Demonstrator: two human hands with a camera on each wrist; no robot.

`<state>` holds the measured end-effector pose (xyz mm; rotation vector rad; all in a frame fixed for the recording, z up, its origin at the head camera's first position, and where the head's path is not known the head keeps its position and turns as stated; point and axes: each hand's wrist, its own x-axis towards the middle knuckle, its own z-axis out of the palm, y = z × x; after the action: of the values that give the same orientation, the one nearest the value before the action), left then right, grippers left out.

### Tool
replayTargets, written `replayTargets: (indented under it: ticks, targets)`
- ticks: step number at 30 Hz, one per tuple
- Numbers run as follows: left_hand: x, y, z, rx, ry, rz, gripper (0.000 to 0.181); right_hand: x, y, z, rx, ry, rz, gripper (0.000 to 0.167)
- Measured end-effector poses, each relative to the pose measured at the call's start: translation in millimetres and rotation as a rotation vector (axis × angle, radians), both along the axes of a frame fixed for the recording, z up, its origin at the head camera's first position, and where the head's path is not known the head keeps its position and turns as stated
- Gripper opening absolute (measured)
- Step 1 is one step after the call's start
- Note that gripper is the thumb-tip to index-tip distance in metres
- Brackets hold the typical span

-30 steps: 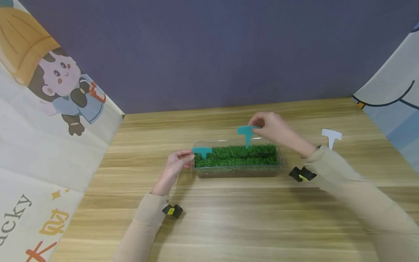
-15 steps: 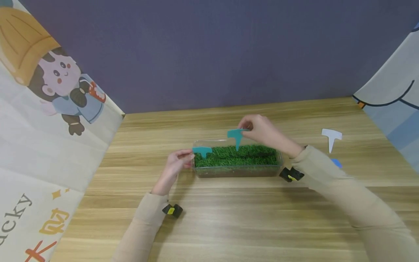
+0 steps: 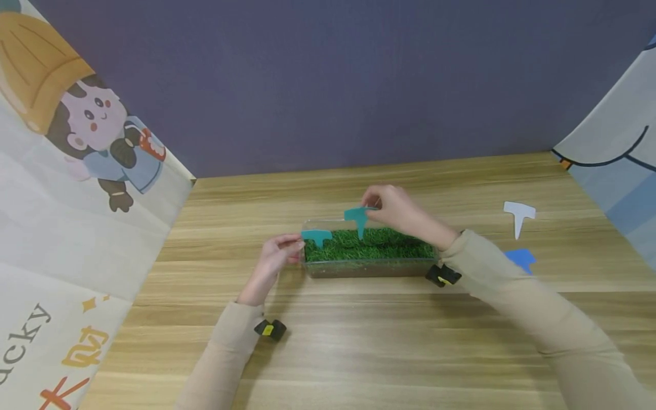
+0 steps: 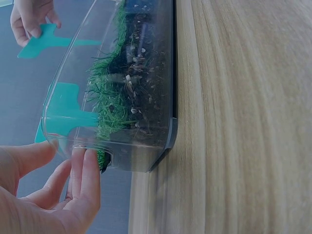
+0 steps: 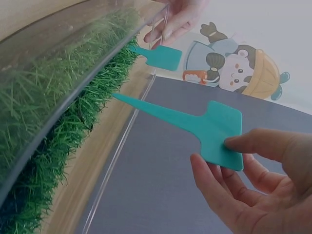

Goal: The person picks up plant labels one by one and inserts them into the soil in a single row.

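Observation:
A clear plastic planter box [image 3: 373, 269] of green grass over dark soil stands mid-table. My left hand [image 3: 277, 257] holds its left end, thumb near the rim and fingertips against the end wall [image 4: 80, 190]. One teal T-shaped plant label [image 3: 316, 236] stands upright in the grass at that end. My right hand [image 3: 397, 209] pinches a second teal plant label [image 5: 222, 136] by its wide head, thumb on one face and fingers behind. Its pointed stem [image 5: 156, 112] slants to the grass [image 5: 73, 126]; whether the tip has entered is unclear.
On the wooden table [image 3: 359, 341], right of the box, lie a white plant label [image 3: 520, 215] and a blue one [image 3: 521, 259], the blue partly behind the right sleeve [image 3: 492, 267]. A dark partition [image 3: 348, 85] rises along the back edge.
My right hand has moved left and slightly down with its teal label, bringing the stem close to the grass. The blue label has come out from behind the sleeve. My left hand has stayed put.

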<state>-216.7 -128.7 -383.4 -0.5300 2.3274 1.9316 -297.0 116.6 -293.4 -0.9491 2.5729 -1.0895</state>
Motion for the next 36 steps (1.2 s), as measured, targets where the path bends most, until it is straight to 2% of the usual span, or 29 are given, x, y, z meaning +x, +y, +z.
replayTargets:
  ticks: [14,36]
  targets:
    - [0.8,-0.3,2.2,0.003,-0.005,0.003,0.033,1.7,-13,-10.0,0.014,-0.031,0.005,0.012]
    - [-1.1,0.8,-0.1,0.0,-0.019,0.023,0.033,4.8,-20,-23.4,0.076,0.041,0.036,0.011]
